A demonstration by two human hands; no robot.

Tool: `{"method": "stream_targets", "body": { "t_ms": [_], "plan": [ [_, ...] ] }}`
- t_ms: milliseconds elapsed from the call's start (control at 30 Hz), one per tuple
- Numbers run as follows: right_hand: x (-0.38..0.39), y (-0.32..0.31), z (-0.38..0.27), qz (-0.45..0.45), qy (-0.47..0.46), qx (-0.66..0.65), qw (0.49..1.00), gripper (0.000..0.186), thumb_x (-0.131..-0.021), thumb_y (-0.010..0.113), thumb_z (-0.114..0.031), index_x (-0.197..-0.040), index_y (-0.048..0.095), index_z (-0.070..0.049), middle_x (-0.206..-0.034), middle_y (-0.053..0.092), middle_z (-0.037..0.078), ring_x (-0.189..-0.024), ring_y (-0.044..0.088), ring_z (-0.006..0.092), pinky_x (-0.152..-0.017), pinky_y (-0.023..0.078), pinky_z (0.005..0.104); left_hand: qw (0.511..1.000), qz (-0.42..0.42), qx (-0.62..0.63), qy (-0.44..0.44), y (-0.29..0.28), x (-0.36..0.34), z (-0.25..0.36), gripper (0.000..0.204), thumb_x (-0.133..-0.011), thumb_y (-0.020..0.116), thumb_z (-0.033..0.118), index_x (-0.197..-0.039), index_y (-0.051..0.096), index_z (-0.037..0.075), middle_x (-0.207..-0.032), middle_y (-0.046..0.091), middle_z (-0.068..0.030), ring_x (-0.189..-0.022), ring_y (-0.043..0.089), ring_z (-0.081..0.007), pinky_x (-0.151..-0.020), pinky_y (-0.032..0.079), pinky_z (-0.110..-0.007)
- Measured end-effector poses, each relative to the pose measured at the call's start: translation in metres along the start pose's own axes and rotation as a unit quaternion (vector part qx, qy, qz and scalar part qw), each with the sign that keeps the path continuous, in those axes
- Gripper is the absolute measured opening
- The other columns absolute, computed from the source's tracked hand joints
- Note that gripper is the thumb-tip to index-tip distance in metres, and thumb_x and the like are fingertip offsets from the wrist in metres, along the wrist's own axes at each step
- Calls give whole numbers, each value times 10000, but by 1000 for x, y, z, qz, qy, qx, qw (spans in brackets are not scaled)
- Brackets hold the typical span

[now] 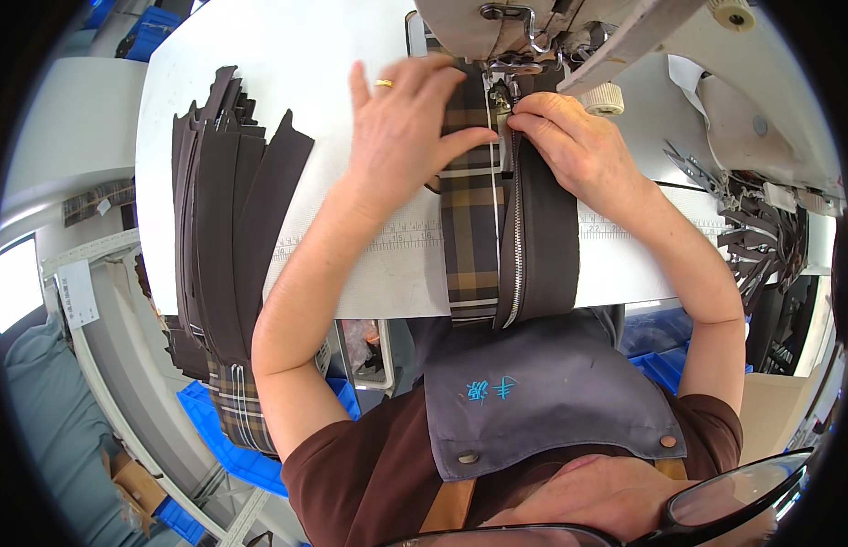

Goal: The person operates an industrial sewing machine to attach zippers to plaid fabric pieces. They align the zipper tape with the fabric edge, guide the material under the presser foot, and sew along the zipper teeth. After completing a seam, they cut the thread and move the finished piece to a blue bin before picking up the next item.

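Observation:
Under the sewing machine's presser foot [513,67] lies a long piece of plaid fabric [469,246] beside a dark brown strip [547,246] with a metal zipper [517,246] along its left edge. My left hand [404,123], slightly blurred, is over the plaid fabric's upper left, fingers apart and thumb reaching toward the zipper; whether it touches the fabric is unclear. My right hand [574,146] pinches the upper end of the zipper strip just below the foot, by a small metal piece [501,102].
A stack of dark fabric strips [219,210] lies on the white table [323,273] at left, above a blue bin [205,419]. The machine body [743,109] fills the upper right, with scissors [693,169] and a pile of dark strips [761,242] at right.

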State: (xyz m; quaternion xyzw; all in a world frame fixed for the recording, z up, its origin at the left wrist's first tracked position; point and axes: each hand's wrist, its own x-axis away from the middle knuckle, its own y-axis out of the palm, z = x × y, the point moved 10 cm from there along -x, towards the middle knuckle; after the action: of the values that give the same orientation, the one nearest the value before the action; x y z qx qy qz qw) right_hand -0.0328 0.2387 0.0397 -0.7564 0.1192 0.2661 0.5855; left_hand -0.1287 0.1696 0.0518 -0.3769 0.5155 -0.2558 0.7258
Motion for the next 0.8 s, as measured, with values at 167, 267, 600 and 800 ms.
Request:
{"method": "stream_targets", "body": {
  "t_ms": [167,267,600,800],
  "plan": [
    [-4,0,-1,13,14,-14,1000,233,-724,640,21,-956,627,4,-1000,603,89,-814,632,244,-675,531,318,969,-208,59,-119,24,-1,-26,352,-747,733,332,-932,650,45,-870,635,-21,-820,606,-200,-850,437,-377],
    [-6,-1,-1,20,15,-20,999,216,-723,657,41,-935,628,10,-978,599,89,-803,636,236,-659,534,311,866,-275,321,-269,41,10,-44,250,-788,699,200,-919,638,-4,-812,643,-33,-751,587,-131,-701,460,-272],
    [-3,3,4,10,21,-13,1000,219,-740,594,-15,-958,608,-1,-1022,618,79,-804,634,252,-656,531,333,973,-98,165,125,19,9,9,204,-820,606,142,-945,654,-12,-1101,642,-101,-996,598,-272,-892,451,-391],
    [-2,-1,-1,9,7,-11,1000,249,-725,600,-8,-974,610,5,-1029,613,94,-827,632,263,-671,532,335,964,-228,17,137,34,32,18,189,-747,664,166,-822,624,-2,-1094,635,-88,-1236,470,-225,-1065,251,-558]
  ]
}}
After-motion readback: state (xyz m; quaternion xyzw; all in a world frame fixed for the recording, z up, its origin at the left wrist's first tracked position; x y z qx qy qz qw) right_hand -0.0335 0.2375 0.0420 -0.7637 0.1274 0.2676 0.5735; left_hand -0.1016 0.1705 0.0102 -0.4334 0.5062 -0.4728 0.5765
